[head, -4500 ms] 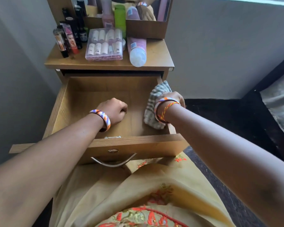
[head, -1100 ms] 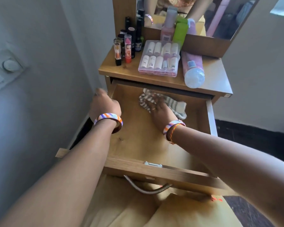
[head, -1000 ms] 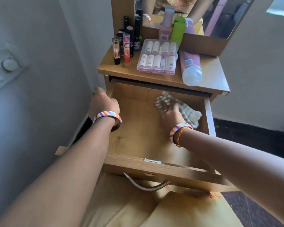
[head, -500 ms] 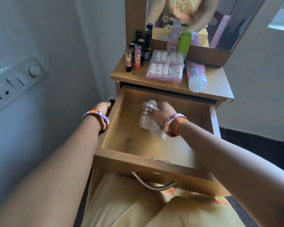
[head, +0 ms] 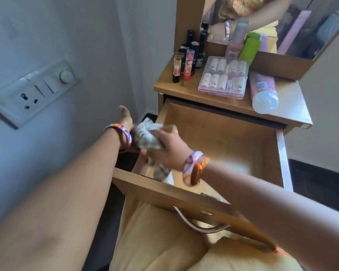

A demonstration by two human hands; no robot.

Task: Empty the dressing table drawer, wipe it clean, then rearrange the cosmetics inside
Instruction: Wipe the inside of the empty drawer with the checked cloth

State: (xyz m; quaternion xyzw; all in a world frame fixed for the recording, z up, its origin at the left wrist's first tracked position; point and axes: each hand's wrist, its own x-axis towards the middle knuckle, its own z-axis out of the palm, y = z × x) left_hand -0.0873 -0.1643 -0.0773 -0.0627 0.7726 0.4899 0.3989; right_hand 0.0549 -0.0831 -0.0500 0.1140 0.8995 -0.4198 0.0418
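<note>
Item: grey-and-white striped cleaning cloth (head: 148,136), bunched into a wad, blurred. Location: held above the near left corner of the open wooden drawer (head: 223,141), over its left side wall; a loose tail of the cloth hangs down inside the drawer by the front panel.

Right hand (head: 165,146): fingers curled around the cloth and gripping it. Wrist carries a purple, white and orange bangle with an orange thread band beside it.

Left hand (head: 126,119): outside the drawer's left wall, just beside the cloth, mostly hidden behind the cloth and the wrist. One straight digit points up and away; whether the other fingers are open or closed cannot be told. Wrist carries an orange, purple and white striped bangle.

Drawer: pulled fully out, bare wooden floor showing, curved metal handle (head: 196,223) on the front panel, small metal lock plate at the front's top edge.

Wooden tabletop (head: 294,106) above the drawer:
- Clear plastic box of small white bottles (head: 223,78), centre.
- Pink bottle with clear cap (head: 263,92), lying on its side, just right of the box.
- Cluster of black and red upright cosmetic tubes (head: 186,65), left rear.
- Green bottle (head: 249,46) and pink bottle (head: 234,45), upright behind the box, against the mirror (head: 301,26).

Surroundings: white wall switch plate with socket and dial (head: 33,90), left; yellow embroidered garment (head: 164,241) over the lap below the drawer.
</note>
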